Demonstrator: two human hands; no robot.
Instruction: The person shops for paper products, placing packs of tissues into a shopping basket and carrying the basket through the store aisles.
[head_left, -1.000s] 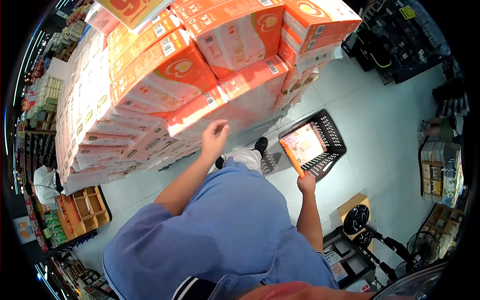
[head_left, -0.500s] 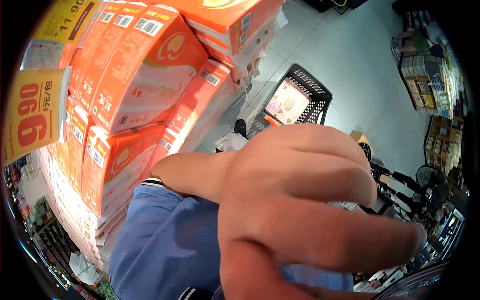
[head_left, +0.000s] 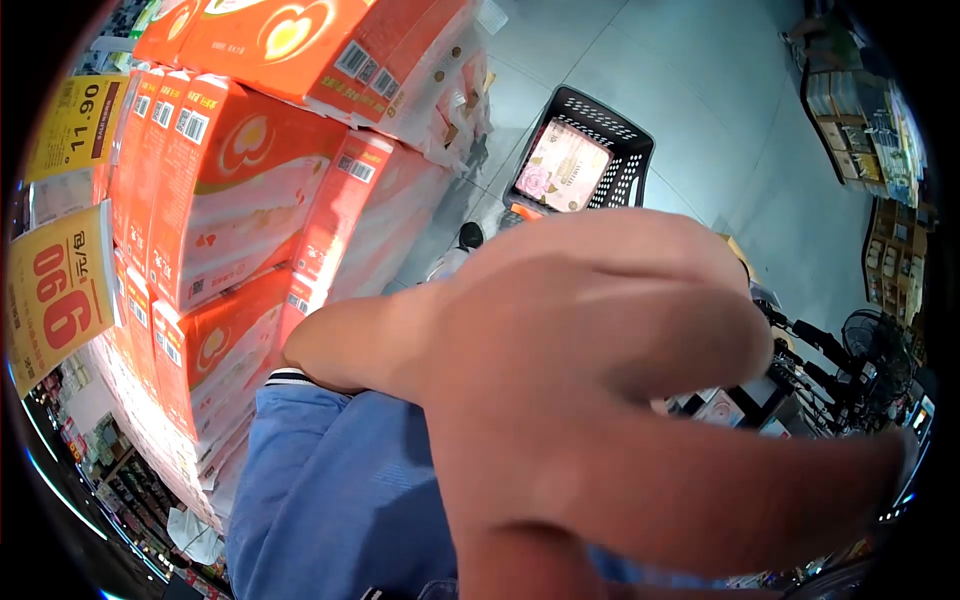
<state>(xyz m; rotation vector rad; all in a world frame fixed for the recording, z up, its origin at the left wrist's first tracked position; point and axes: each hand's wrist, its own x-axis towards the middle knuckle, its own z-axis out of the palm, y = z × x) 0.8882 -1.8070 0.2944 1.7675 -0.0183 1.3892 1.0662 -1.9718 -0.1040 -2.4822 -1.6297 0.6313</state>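
Observation:
My left hand [head_left: 560,360] fills the middle of the view, very close to the camera, back of the hand showing. Its index finger stretches to the right and the thumb points down, apart from it. The other fingers curl, and nothing shows in them. The fingertips are partly blurred or cut off. A blue sleeve [head_left: 340,480] with a striped cuff covers the upper arm. Beyond the hand, a black shopping basket [head_left: 632,165] stands on the floor, with a pink floral pack [head_left: 570,165] in it. My right hand is out of view.
Stacked orange-red packs [head_left: 250,190] rise close on the left, with a yellow 9.90 price card [head_left: 62,300] and an 11.90 card [head_left: 75,125]. A black fan [head_left: 875,345] stands at right, near stocked shelves [head_left: 895,250]. A dark shoe [head_left: 470,236] shows beside the basket.
The view has shifted, so the basket and stacked packs sit differently in frame. My left hand stays close to the camera, its index finger reaching further right.

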